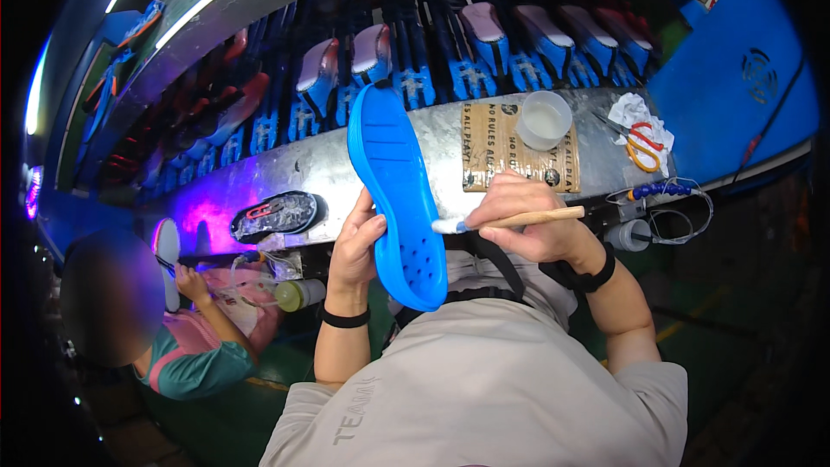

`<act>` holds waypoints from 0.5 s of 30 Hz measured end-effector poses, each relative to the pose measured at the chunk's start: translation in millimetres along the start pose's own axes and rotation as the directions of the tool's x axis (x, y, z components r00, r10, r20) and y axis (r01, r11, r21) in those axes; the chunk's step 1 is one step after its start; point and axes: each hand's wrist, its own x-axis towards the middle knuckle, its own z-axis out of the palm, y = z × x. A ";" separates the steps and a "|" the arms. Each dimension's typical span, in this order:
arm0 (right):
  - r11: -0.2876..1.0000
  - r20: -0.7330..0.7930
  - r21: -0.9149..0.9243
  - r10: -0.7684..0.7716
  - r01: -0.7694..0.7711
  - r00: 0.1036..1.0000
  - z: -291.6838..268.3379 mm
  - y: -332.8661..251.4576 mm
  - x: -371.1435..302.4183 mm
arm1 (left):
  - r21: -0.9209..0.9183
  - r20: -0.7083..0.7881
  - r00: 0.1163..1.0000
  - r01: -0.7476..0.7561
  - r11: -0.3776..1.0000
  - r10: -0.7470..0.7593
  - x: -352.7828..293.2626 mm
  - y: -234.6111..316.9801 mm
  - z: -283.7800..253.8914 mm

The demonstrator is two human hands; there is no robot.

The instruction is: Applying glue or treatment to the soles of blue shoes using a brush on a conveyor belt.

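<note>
My left hand [356, 246] grips a bright blue shoe sole [399, 182] by its left edge, holding it up in front of me with its hollow inner side showing. Ribs cross its far part, and small round holes dot the near part. In my right hand [529, 218] is a brush [540, 217] with a wooden handle. Its pale bristles meet the right rim of the sole near the middle. Just beyond my right hand stands a white plastic cup [545, 119] of whitish liquid, on a flattened piece of printed cardboard [478, 169].
Orange-and-red-handled scissors [641, 151] lie by crumpled white paper [635, 112] at the right. A dark sole [278, 215] rests on the metal bench [328, 158] at left. Behind it, several shoes [486, 30] sit on a blue rack. At left, a co-worker [203, 337] holds a white sole.
</note>
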 end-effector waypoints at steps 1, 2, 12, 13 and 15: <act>0.998 0.015 0.018 0.062 -0.062 0.998 -1.2 0.1 -1.9 | -0.019 -0.013 1.000 -0.013 1.000 0.013 0.9 0.6 -1.0; 0.994 0.005 0.042 0.099 -0.099 0.995 -2.8 -0.5 -4.9 | 0.001 -0.001 1.000 -0.029 1.000 0.029 1.7 2.6 -1.8; 0.906 -0.531 0.256 0.423 -0.337 0.734 24.2 42.5 -39.5 | 0.181 -0.019 0.921 -0.379 0.908 0.388 32.9 128.6 25.5; 0.903 -0.520 0.254 0.429 -0.346 0.739 28.1 47.6 -44.0 | 0.115 0.013 0.904 -0.427 0.897 0.428 45.1 152.8 28.5; 0.887 -0.500 0.282 0.462 -0.366 0.732 34.0 55.2 -51.0 | 0.018 0.129 0.842 -0.530 0.848 0.523 79.4 211.2 26.5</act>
